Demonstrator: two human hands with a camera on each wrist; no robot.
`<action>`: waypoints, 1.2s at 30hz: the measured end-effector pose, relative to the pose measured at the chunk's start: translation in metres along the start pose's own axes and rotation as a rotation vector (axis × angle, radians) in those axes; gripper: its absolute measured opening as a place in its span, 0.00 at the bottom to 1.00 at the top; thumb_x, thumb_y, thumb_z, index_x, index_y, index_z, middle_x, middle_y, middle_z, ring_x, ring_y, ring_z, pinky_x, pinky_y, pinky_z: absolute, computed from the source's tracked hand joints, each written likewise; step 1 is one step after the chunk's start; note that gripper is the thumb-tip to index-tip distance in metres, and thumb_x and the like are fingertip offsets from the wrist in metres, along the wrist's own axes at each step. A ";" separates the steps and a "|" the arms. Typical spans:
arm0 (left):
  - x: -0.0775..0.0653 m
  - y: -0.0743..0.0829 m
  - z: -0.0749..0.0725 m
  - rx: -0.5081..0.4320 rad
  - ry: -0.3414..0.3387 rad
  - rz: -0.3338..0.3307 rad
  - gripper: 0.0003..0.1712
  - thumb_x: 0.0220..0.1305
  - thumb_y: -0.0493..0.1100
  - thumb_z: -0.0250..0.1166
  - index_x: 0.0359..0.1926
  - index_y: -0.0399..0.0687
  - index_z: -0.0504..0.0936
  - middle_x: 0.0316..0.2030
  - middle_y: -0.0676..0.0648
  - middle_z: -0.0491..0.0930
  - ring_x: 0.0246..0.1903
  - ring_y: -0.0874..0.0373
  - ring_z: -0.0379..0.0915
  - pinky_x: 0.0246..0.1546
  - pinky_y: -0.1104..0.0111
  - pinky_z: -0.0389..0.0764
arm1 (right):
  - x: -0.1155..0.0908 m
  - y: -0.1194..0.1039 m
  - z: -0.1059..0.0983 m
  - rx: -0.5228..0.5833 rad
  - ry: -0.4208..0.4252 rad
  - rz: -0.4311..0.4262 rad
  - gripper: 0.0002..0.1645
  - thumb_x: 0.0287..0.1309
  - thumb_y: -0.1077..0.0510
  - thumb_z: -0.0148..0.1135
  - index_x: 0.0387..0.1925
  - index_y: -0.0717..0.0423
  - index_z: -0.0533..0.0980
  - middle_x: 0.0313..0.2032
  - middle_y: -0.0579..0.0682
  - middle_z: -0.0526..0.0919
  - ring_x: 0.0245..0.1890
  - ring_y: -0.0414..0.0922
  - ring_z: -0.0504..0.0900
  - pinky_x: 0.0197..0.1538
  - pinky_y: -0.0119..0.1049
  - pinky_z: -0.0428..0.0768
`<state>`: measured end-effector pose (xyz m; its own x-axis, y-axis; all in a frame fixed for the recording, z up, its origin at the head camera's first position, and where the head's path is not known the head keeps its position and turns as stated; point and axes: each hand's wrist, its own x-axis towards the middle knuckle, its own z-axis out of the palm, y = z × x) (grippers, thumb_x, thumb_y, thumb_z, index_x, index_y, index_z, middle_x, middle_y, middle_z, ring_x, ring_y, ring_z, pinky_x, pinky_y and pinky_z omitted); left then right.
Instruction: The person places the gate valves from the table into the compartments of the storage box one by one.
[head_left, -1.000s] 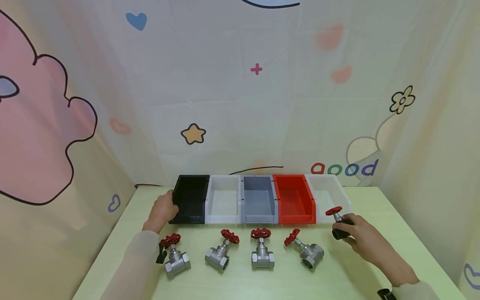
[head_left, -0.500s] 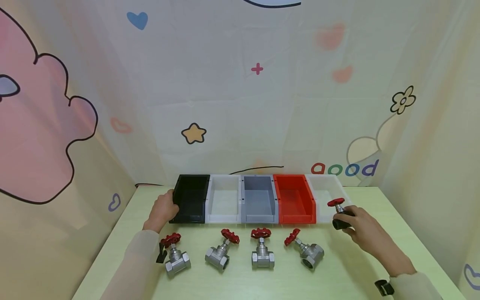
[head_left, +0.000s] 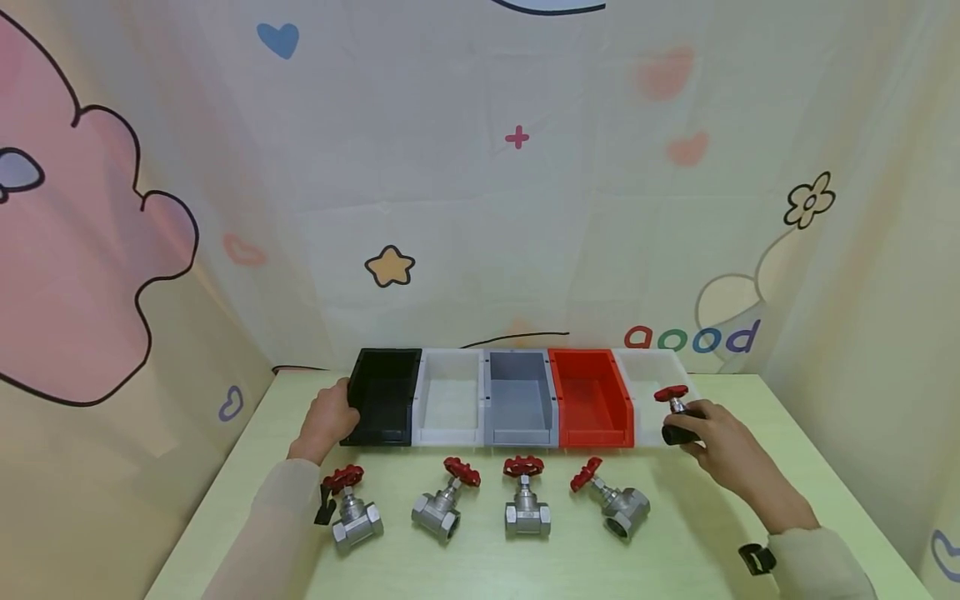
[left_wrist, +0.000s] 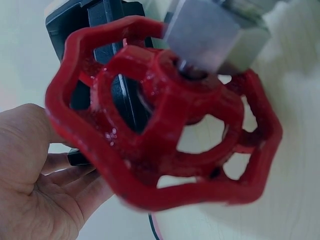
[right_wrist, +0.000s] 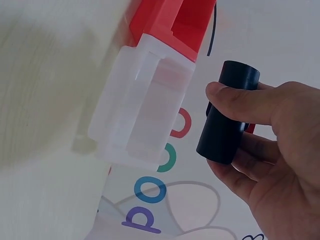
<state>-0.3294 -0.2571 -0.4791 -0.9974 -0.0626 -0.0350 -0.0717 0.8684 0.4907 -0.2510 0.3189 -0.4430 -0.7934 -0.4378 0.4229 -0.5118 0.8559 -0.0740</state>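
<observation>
one black valve [right_wrist: 227,120], held in the air.
right hand [head_left: 727,450] pinching it between thumb and fingers, near the rightmost white bin [head_left: 647,367]; left hand [head_left: 327,422] gripping the black bin [head_left: 384,396] by its outer side.

black valve [right_wrist: 222,131] slightly higher, perhaps forward
</observation>
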 end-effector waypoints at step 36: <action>0.000 -0.002 0.001 -0.005 0.000 0.001 0.39 0.61 0.34 0.53 0.72 0.29 0.54 0.61 0.24 0.70 0.42 0.43 0.77 0.49 0.47 0.79 | 0.034 0.021 0.021 0.012 -0.119 0.135 0.22 0.48 0.71 0.69 0.48 0.60 0.83 0.47 0.67 0.79 0.47 0.64 0.76 0.50 0.60 0.79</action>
<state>-0.3288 -0.2587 -0.4807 -0.9975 -0.0623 -0.0343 -0.0711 0.8657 0.4954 -0.2954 0.3166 -0.4493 -0.8883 -0.3490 0.2986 -0.4012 0.9061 -0.1342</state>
